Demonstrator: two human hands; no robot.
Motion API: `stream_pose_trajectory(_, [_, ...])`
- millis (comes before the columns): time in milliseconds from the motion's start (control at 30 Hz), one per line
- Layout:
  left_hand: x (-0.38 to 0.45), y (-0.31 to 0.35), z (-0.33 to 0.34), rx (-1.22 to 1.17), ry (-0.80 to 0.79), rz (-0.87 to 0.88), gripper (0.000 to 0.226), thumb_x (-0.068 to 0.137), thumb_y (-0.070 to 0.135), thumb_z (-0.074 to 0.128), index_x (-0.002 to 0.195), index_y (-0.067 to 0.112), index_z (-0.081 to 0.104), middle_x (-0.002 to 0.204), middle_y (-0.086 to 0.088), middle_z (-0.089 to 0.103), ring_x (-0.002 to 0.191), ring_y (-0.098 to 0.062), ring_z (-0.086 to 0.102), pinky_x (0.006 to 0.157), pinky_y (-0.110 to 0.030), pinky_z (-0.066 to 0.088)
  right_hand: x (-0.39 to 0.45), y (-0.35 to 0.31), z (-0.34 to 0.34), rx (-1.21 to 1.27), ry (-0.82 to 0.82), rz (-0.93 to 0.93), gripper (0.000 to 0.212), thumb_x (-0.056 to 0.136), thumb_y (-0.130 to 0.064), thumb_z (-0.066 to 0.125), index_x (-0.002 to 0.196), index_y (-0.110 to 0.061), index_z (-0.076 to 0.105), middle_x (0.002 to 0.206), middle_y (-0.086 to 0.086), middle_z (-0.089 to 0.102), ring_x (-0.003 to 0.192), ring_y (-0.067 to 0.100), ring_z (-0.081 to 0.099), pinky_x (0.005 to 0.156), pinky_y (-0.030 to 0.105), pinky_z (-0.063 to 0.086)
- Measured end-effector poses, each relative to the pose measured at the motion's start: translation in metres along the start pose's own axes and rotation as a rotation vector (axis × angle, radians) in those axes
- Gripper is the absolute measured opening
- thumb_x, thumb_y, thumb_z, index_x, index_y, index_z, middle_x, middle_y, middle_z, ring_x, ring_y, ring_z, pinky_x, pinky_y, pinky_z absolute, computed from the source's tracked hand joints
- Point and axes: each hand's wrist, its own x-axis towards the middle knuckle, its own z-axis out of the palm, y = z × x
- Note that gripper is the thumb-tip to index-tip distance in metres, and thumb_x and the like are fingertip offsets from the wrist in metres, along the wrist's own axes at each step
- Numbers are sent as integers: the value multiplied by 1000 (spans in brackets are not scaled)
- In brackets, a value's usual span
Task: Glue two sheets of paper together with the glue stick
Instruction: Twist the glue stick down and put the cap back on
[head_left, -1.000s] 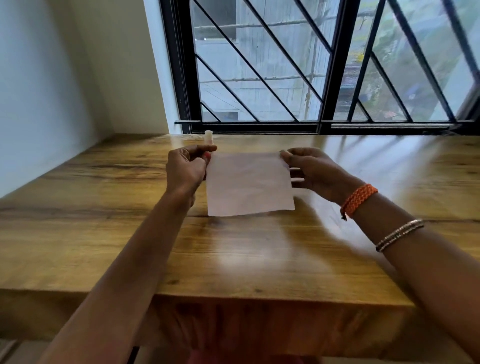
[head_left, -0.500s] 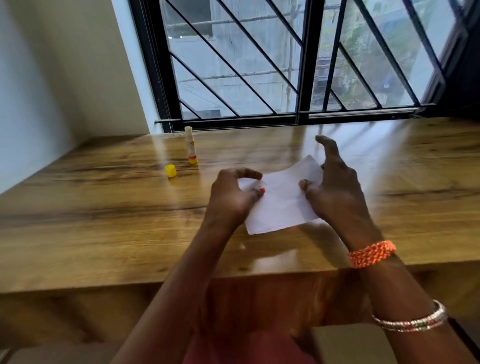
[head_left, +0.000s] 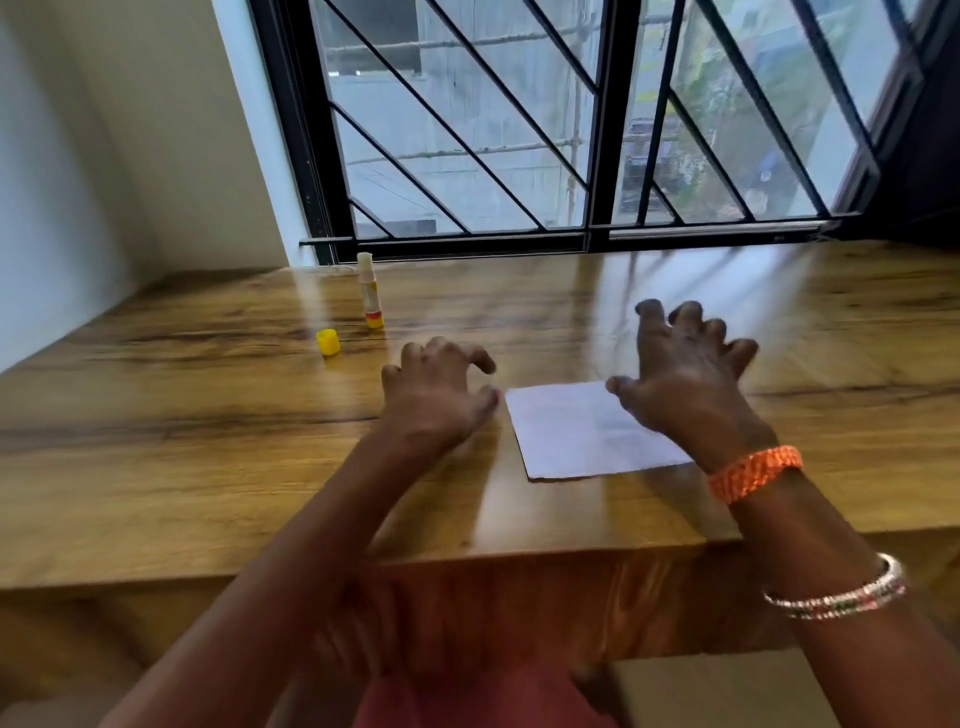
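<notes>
The white paper (head_left: 582, 434) lies flat on the wooden table (head_left: 208, 441), near its front edge. Only one sheet outline shows; I cannot tell if a second lies under it. My left hand (head_left: 434, 397) hovers just left of the paper, fingers loosely curled, holding nothing. My right hand (head_left: 685, 384) is over the paper's right part with fingers spread and hides that side. The uncapped glue stick (head_left: 370, 291) stands upright at the back left. Its yellow cap (head_left: 328, 343) lies in front of it.
A barred window (head_left: 519, 156) runs along the far edge of the table. A white wall (head_left: 78, 156) closes the left side. The table's front edge (head_left: 467, 551) is close to my body.
Both hands held the paper up, then lowered it and let go. It now lies flat, and the hands have drawn apart. The view shifted right and down.
</notes>
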Motion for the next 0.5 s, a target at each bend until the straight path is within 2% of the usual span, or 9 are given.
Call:
stream_pose_trajectory(67, [14,-15,-13,-193,114,-38,28,83,28,60,111,23,61,117,-8,62,112,-28,54,90,-37,44,24,-25,-3,157,8,-117,60,83,-30,64,135,-14,37,136,21,38,126,37,34,102,49,24])
stream_pose_trajectory(133, [30,-32,-23,-315,176,-150,28,85,23,59,111,14,59,103,-11,65,100,-30,60,80,-34,48,47,-56,1,345,16,-240,49,83,-29,63,128,-17,48,133,16,47,125,33,38,97,42,25])
stream_pose_trajectory(233, [58,-57,-29,-388,184,-360,37,88,33,54,114,7,51,115,-17,61,106,-36,58,81,-39,48,76,-102,19,485,40,-331,31,83,-28,62,113,-21,60,122,8,59,119,27,46,80,35,20])
stream_pose_trajectory(300, [74,-68,-28,-332,212,-436,48,87,39,54,120,6,44,122,-18,58,110,-36,55,79,-38,45,90,-125,36,500,50,-358,24,84,-26,60,107,-21,64,112,5,62,114,24,50,75,33,18])
stream_pose_trajectory(400, [94,-79,-25,-241,261,-477,55,84,42,58,124,7,43,127,-15,56,115,-35,54,83,-38,44,103,-149,56,534,53,-391,18,84,-23,59,98,-19,68,91,-1,62,102,23,57,73,34,20])
stream_pose_trajectory(500, [111,-86,-25,-250,258,-474,49,82,40,62,119,10,51,122,-13,60,111,-33,57,84,-38,46,110,-162,67,558,39,-418,16,84,-23,58,94,-19,70,87,-2,62,96,22,59,72,35,19])
